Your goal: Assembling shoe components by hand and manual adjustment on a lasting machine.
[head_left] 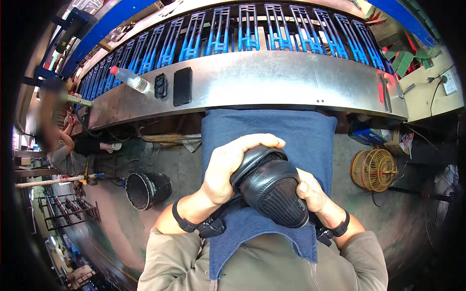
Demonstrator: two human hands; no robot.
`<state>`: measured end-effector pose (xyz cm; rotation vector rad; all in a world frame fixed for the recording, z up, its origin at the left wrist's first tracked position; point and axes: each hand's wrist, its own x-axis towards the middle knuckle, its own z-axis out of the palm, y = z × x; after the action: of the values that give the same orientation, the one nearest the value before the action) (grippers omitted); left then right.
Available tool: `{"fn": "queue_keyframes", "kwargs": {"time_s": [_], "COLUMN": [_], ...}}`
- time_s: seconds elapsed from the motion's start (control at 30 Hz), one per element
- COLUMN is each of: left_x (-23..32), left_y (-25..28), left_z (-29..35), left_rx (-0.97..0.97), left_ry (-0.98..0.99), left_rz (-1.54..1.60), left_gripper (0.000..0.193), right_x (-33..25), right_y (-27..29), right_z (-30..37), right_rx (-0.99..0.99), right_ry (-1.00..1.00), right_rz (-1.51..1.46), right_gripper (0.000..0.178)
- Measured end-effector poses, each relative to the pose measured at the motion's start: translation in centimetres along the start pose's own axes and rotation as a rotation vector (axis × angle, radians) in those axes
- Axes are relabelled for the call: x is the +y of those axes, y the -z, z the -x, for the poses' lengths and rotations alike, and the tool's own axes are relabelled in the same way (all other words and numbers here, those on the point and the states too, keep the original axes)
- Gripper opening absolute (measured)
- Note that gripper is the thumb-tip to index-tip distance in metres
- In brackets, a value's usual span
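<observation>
Over my lap, both hands hold a black shoe (pixel 274 186) with a glossy surface and a panel of small perforations. Its rounded, perforated end tilts down toward the lower right, toward my body. My left hand (pixel 225 167) wraps the upper left part, with fingers over the rim near its opening. At the right side, my right hand (pixel 310 191) grips the perforated part with the thumb pressed on it, its other fingers partly hidden behind. A blue denim apron (pixel 272 123) spreads beneath the shoe and my hands.
Ahead stands a metal bench (pixel 252 80) bearing a phone (pixel 182 86), a small black object (pixel 160 86) and a plastic bottle (pixel 131 80). Behind them runs a row of blue racks (pixel 248 29). A black bucket (pixel 148 190) and a yellow fan (pixel 374 169) flank me; another person (pixel 63 145) sits left.
</observation>
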<state>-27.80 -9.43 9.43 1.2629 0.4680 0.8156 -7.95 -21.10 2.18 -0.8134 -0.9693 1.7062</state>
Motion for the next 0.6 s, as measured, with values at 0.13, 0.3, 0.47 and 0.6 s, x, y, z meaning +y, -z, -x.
{"fn": "queue_keyframes", "kwargs": {"time_s": [0.13, 0.3, 0.47, 0.6], "left_x": [0.3, 0.5, 0.2, 0.4], "left_y": [0.0, 0.3, 0.7, 0.7], "left_z": [0.5, 1.0, 1.3, 1.3], "left_rx": [0.014, 0.023, 0.001, -0.007], "left_ry": [0.021, 0.023, 0.021, 0.020], "left_rz": [-0.028, -0.041, -0.037, -0.048], "left_gripper": [0.069, 0.071, 0.071, 0.071], "right_x": [0.0, -0.1, 0.3, 0.7], "right_y": [-0.2, -0.7, -0.8, -0.7], "right_z": [-0.1, -0.4, -0.5, -0.5], "right_rx": [-0.008, 0.012, 0.035, 0.050], "right_ry": [-0.019, -0.028, -0.042, -0.032], "right_rz": [-0.001, 0.040, 0.089, 0.090], "right_gripper": [0.078, 0.076, 0.074, 0.072]}}
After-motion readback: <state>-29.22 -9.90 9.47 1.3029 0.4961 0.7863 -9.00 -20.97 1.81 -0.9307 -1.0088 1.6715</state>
